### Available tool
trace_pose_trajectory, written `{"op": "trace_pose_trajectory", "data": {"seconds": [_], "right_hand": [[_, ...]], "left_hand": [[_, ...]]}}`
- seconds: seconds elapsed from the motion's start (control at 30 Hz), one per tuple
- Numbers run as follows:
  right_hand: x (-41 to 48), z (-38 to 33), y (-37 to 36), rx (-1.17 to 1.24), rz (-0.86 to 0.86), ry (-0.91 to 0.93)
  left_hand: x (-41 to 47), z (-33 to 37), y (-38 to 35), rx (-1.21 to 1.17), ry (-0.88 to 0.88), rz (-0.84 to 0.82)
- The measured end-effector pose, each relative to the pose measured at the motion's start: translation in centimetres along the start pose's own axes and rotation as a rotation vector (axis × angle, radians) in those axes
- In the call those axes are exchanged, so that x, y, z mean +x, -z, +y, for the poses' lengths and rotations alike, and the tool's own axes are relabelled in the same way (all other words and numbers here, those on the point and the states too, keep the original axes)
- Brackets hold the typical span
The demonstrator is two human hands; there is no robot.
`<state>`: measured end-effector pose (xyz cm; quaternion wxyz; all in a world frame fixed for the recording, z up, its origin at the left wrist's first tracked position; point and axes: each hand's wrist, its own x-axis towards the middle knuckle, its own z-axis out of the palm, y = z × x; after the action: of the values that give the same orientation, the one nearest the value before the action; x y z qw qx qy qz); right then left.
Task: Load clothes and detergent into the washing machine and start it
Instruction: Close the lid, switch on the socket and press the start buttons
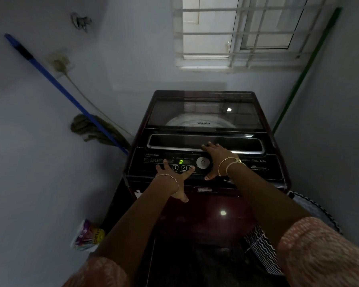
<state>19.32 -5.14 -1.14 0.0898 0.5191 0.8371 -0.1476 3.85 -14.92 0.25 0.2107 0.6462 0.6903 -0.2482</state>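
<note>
Reaching over the washing machine (205,141), both hands are seen spread on its control panel (153,162), neither one grasping anything. The left hand (172,179) lies flat with fingers (164,162) splayed across the round buttons marked 1 (175,168) and 2 (183,168), a fingertip sitting on or just over a third button (192,168) to the right of them; actual pressing cannot be told. The right hand (218,160) is released too, fingers extended onto the front edge of the lid handle recess (174,141), thumb pointing back toward the person, palm just right of the round silver dial (203,162). The dial lies between the two hands, touching neither clearly, slightly nearer the right. The panel's long axis runs left to right across the machine, so any start control is judged a short sideways slide from either hand. The glass lid (205,114) is shut, with the pale drum rim visible through it; clothes inside cannot be made out. Loading is judged done, starting in hand. Readable: "Whirlpool" on the lid, "WhiteMagic" at the panel's left, "6.5" at its right, a green "2" on the display (181,161). A printed packet (87,235) lies on the floor left of the machine, lettering too partial to read; probably detergent.
</note>
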Motion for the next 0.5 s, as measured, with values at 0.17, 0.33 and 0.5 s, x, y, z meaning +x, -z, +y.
{"op": "trace_pose_trajectory", "data": {"seconds": [0.17, 0.33, 0.5], "right_hand": [[-0.2, 0.1, 0.1, 0.001, 0.001, 0.009], [-0.1, 0.1, 0.1, -0.001, 0.002, 0.006], [-0.1, 0.1, 0.1, -0.002, 0.001, 0.012]], "left_hand": [[0.1, -0.2, -0.1, -0.04, -0.005, -0.011], [0.0, -1.3, -0.1, -0.11, -0.038, -0.03], [0.0, -1.5, 0.2, -0.108, -0.046, -0.031]]}}
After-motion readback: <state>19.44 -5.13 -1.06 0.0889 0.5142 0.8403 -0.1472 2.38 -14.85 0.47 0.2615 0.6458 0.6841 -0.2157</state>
